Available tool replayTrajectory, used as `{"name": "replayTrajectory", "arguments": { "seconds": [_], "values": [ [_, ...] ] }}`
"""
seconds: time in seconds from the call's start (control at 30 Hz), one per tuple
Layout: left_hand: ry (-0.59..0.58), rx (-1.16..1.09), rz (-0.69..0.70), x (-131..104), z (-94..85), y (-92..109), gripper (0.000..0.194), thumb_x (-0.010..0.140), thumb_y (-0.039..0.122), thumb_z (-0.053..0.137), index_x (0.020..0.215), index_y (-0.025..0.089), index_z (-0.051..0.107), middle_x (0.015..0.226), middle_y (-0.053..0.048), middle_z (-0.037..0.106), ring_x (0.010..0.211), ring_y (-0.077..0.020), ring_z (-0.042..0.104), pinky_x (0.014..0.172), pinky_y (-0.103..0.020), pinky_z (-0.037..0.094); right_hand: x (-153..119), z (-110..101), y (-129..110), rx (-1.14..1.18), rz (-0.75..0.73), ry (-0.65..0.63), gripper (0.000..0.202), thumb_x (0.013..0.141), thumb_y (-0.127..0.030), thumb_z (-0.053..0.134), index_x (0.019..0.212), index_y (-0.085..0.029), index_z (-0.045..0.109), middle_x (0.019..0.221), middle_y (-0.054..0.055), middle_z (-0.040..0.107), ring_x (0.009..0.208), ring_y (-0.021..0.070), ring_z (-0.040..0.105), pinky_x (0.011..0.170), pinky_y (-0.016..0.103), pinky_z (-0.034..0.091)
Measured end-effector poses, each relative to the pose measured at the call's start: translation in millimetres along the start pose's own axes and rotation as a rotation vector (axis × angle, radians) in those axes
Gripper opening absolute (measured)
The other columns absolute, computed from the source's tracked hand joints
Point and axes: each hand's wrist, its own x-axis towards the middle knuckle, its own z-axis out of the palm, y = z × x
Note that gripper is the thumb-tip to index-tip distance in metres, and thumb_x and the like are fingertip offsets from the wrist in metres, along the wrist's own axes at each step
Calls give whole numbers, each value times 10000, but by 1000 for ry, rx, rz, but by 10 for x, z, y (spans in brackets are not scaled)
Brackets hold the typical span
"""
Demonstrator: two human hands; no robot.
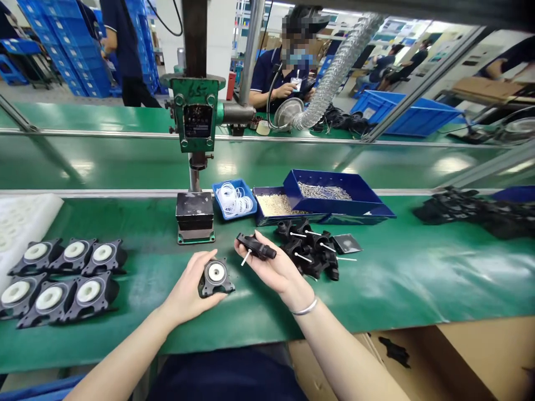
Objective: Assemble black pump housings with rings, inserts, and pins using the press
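Note:
My left hand (190, 287) grips a black square housing (217, 275) by its sides; a white ring sits in its round middle, facing up. To the right of it, my right hand (278, 267) holds a black pump cover (256, 247) with a short pipe stub and a thin white shaft pointing down toward the left. The two parts are apart. Beyond my right hand lies a pile of similar black covers (311, 245), several with white shafts. On the left are two rows of black housings (52, 296) with white rings.
Behind my hands stands a green press (197, 114) over a black block (194, 210). A blue tray (236, 199) holds white rings; blue bins (334, 192) hold metal pins and small beige pieces. White foam (31, 214) lies left. A co-worker (267, 78) sits across the bench.

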Motion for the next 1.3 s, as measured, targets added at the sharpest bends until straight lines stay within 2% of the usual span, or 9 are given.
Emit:
{"name": "replayTrajectory", "arguments": {
  "seconds": [0.1,0.27,0.37,0.47,0.67,0.8,0.97,1.13,1.3],
  "values": [
    [5,-100,-56,-23,2,-40,881,780,311,778,1500,346,271,1382,-119,464,1329,-312,483,1103,-512,470,-6,14,9,-68,-32,-68,188,801,-265,821,833,-150,675,1007,76,712,1129,235,667,994,336,567],
    [-8,-184,-66,-39,11,-34,933,775,270,786,1511,370,222,1333,-92,480,1302,-284,506,1102,-484,478,18,45,-117,-444,-133,-133,305,783,-308,831,1054,-219,725,1099,14,726,1002,168,680,964,330,529],
    [-1,-208,-60,-38,30,-32,967,775,270,792,1525,371,190,1328,-90,483,1294,-280,517,1116,-488,463,42,103,-218,-591,-133,-115,315,735,-300,862,1002,-193,736,982,12,739,902,156,692,876,283,542],
    [1,-219,-71,-39,46,-40,1001,768,275,800,1537,363,165,1328,-96,492,1289,-288,523,1126,-504,450,58,154,-204,-588,-94,-107,293,715,-328,877,917,-191,715,887,2,727,829,171,711,799,290,558],
    [20,-272,-66,-55,91,-73,1063,753,256,819,1549,365,123,1326,-101,511,1295,-305,529,1142,-523,429,138,136,7,-409,-71,-127,268,734,-363,868,862,-219,682,1028,21,743,1026,205,688,903,340,551],
    [20,-286,-55,-56,106,-70,1084,753,257,824,1552,352,98,1327,-107,514,1281,-302,543,1131,-521,439,163,132,3,-509,-110,-131,231,797,-365,818,978,-247,735,1139,-5,727,1049,163,658,938,305,527],
    [29,-282,-38,-51,101,-50,1118,748,252,829,1559,337,64,1320,-99,519,1263,-295,555,1114,-523,450,79,179,-8,-608,-108,-135,276,818,-404,795,1052,-266,751,1174,10,722,1131,196,638,1046,340,472],
    [48,-255,-38,-46,99,-41,1110,745,307,836,1562,320,85,1343,-111,513,1268,-302,552,1101,-515,466,-38,209,136,-766,-182,-241,173,899,-378,711,1033,-273,738,1336,33,637,1191,212,606,1033,343,476],
    [59,-253,-41,-46,114,-44,1105,741,333,840,1564,309,104,1491,-132,430,1358,-319,488,1130,-495,451,-56,170,242,-963,-319,-369,145,951,-331,650,1067,-275,717,1381,60,563,1302,238,531,1098,401,432]
  ]
}}
